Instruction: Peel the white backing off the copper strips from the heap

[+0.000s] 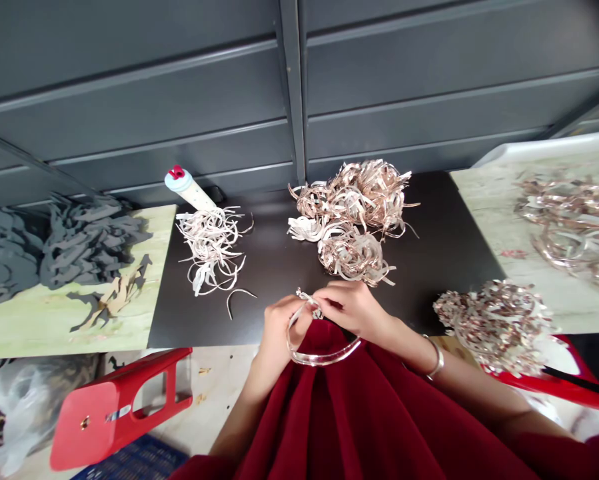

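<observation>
My left hand [282, 333] and my right hand [346, 310] pinch the twisted top of a thin, shiny strip bent into a loop [322, 360]. The loop hangs down over the dark red cloth on my lap [324, 393]. Ahead of my hands, on a black tabletop [274, 293], lie a tangled heap of pale strips [210, 247] and a larger heap of rose-metallic strips [352, 213]. A single curved strip [239, 300] lies closest to my hands. A mottled heap of speckled strips [494, 327] sits to the right of my right hand.
A white tube with a red cap [189, 189] lies behind the pale strips. Grey cut-out shapes [89, 243] cover a pale board at the left. A white-rimmed tray [569, 227] holds metallic strips at the right. A red plastic stool [119, 407] stands below the table's front edge.
</observation>
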`<state>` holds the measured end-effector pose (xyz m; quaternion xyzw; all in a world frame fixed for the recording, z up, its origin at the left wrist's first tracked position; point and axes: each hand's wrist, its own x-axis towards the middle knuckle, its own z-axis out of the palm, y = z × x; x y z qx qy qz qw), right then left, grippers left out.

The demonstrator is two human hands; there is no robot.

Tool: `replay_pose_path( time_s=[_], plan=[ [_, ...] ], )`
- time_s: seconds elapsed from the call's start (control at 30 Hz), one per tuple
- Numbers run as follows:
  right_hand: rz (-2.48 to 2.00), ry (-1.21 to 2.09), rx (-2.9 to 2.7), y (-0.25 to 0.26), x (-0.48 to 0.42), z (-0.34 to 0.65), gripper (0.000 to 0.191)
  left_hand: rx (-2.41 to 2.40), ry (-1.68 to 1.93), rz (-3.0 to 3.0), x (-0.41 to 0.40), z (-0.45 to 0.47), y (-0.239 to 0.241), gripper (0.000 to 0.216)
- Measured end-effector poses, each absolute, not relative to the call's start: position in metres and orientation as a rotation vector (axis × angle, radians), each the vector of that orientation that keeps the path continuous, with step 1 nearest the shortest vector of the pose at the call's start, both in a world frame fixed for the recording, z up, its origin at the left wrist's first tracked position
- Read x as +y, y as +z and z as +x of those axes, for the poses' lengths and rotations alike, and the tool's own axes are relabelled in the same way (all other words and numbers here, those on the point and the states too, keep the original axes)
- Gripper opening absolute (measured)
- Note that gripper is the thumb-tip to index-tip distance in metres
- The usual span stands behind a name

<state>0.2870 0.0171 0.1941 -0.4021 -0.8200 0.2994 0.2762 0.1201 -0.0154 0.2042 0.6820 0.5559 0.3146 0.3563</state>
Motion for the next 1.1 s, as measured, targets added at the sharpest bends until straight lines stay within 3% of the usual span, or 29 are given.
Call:
replay_pose_path(
  time_s=[0.1,0.43,0.53,0.77,0.83,1.0,1.1],
  plan=[
    [-1.068,0.788,-2.202,0.196,0.014,0.289,0.023,1.446,0.816,1.773,-0.015,0.121,0.205,0.030],
    [-0.914,0.295,-2.584,0.196,0.017,0.281,0.025,1.337,0.635,1.934,-0.012,0.117,0.206,0.033],
    [-0.983,0.536,-2.382,0.191,0.021,0.279,0.019,1.329,0.672,1.904,-0.014,0.117,0.204,0.034],
    [-1.062,1.673,-1.475,0.178,0.024,0.279,0.012,1.341,0.782,1.708,-0.017,0.112,0.206,0.029],
    [-1.065,1.648,-1.487,0.179,0.021,0.280,0.014,1.355,0.772,1.716,-0.017,0.110,0.205,0.029],
    [-1.098,1.135,-1.879,0.191,0.016,0.282,0.013,1.362,0.721,1.803,-0.017,0.107,0.206,0.031],
    [-1.084,1.224,-1.860,0.195,0.017,0.284,0.019,1.320,0.694,1.767,-0.016,0.106,0.212,0.031]
  ],
)
